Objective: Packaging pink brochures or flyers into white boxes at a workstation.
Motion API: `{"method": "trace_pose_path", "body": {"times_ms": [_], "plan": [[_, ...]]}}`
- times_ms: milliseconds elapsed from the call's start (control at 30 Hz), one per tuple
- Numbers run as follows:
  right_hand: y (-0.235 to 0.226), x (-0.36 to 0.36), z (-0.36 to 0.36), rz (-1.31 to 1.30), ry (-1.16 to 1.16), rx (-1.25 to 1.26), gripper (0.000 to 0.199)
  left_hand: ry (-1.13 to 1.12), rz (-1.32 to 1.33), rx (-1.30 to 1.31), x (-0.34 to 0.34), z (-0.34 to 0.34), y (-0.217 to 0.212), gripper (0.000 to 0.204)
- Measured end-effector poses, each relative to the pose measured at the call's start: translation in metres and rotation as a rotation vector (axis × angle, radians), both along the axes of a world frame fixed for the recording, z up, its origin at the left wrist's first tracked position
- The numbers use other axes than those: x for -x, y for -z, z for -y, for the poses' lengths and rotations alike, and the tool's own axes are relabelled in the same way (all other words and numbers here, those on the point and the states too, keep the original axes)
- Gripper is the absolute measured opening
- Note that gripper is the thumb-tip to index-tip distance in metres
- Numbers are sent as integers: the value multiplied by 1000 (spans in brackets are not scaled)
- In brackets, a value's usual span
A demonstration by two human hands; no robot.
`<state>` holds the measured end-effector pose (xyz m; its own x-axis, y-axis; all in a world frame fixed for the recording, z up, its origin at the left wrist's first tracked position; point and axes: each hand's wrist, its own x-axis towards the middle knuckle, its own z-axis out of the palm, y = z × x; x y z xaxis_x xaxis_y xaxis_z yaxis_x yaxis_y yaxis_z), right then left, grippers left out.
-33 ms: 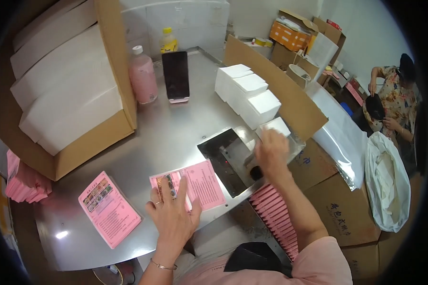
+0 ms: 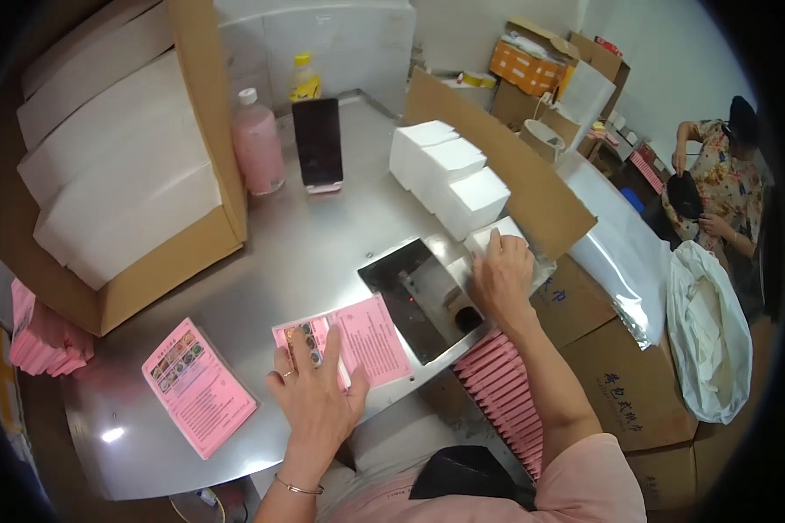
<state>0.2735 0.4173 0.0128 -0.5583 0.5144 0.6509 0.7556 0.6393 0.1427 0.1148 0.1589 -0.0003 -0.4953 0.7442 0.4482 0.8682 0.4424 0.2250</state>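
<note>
My left hand (image 2: 316, 381) lies spread over a pink printed sheet (image 2: 371, 344) on the metal table, fingers stretched across it. Beneath those fingers a narrow white strip shows; what it belongs to is partly covered. My right hand (image 2: 503, 275) reaches to a low stack of white folded paper (image 2: 494, 234), its index fingertip resting on top and the other fingers loosely bent. Just left of that hand, a dark rectangular opening (image 2: 407, 288) with a shiny plate inside is set into the tabletop. A pile of pink printed sheets (image 2: 199, 388) sits to the left of my left hand.
Taller white paper stacks (image 2: 449, 166) stand beside a cardboard panel (image 2: 506, 157). An open carton (image 2: 170, 253) of white stacks fills the far left. A phone (image 2: 317, 144) stands near a pink bottle (image 2: 259, 144). Pink packets (image 2: 499, 392) line up below the table edge. Another person (image 2: 715, 183) sits at right.
My right hand has shifted slightly, from above the opening's edge onto the white stack, its index finger now laid on top. The left hand stays on the pink sheet.
</note>
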Motion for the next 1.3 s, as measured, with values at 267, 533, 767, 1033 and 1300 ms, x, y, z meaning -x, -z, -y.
{"method": "trace_pose_path", "body": {"times_ms": [267,533,767,1033,1300], "plan": [[23,-23,-40,-143,-106,173,17,119,73,115,-2,-4,-13,44],[11,8,84,-59,-835,196,38,426,343,32,0,2,3,54],[27,64,105,274,-727,311,30,415,317,-23,-9,-2,-8,87],[44,29,19,356,-370,724,18,388,293,-21,4,43,-21,41],[21,-22,-16,-38,18,-48,19,-343,-44,-51,85,117,-11,19]]}}
